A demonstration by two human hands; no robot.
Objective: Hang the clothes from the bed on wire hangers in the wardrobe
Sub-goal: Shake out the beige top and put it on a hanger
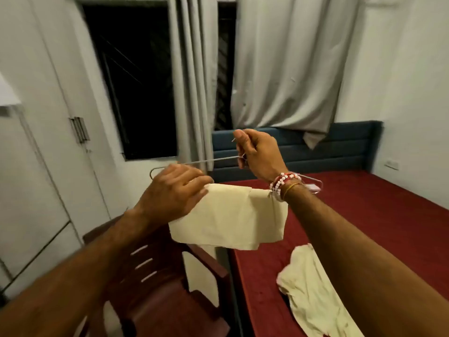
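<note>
A folded cream cloth (230, 215) hangs over the lower bar of a wire hanger (209, 161) held in the air above the gap between chair and bed. My right hand (257, 152) grips the hanger at its neck, the hook's tip poking out above the thumb. My left hand (175, 193) lies on the cloth's upper left corner, fingers bent over the cloth and the bar. A second cream garment (313, 290) lies crumpled on the red bed (379, 215) under my right forearm. The white wardrobe (36, 142) stands shut at the left.
A dark red plastic chair (160, 288) stands between me and the bed's left edge. Behind are a dark window (136, 81), grey curtains (286, 64) and a blue headboard (340, 147). Metal handles (79, 130) sit on the wardrobe doors.
</note>
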